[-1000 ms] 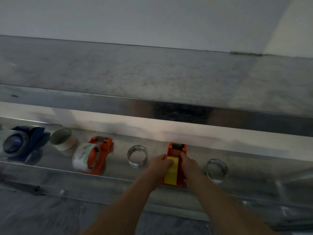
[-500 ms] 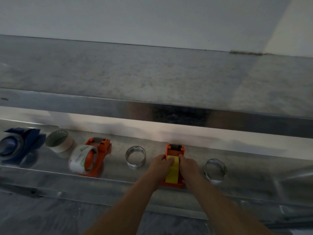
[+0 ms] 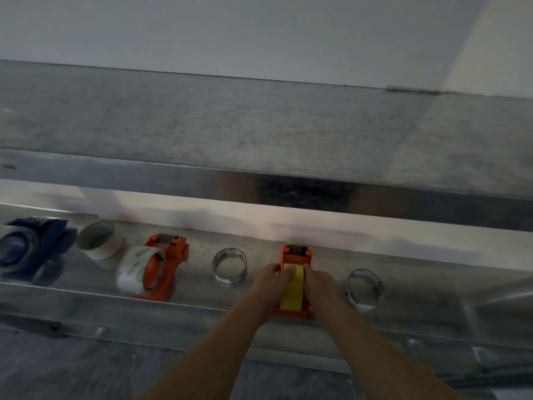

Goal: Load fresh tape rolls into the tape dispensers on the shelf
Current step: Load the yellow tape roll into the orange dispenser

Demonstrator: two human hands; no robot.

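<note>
An orange tape dispenser [image 3: 297, 252] stands on the lower metal shelf [image 3: 259, 313] with a yellow tape roll [image 3: 292, 293] set in it. My left hand [image 3: 271, 280] grips the dispenser's left side, its thumb on top of the yellow roll. On the right side my right hand [image 3: 318, 282] holds the dispenser with fingers curled against the roll. Further left stand a second orange dispenser [image 3: 167, 264] loaded with a clear printed roll [image 3: 135, 272] and a blue dispenser [image 3: 31, 246] with a roll in it.
A beige tape roll [image 3: 101, 241] lies between the blue and the orange dispenser. Two clear rolls flank my hands, one on the left [image 3: 230, 266] and one on the right [image 3: 364, 287]. The upper shelf [image 3: 259, 134] overhangs close above.
Both hands have stayed on the orange dispenser and yellow roll. My left thumb has slid slightly further onto the roll. The view has drifted a little.
</note>
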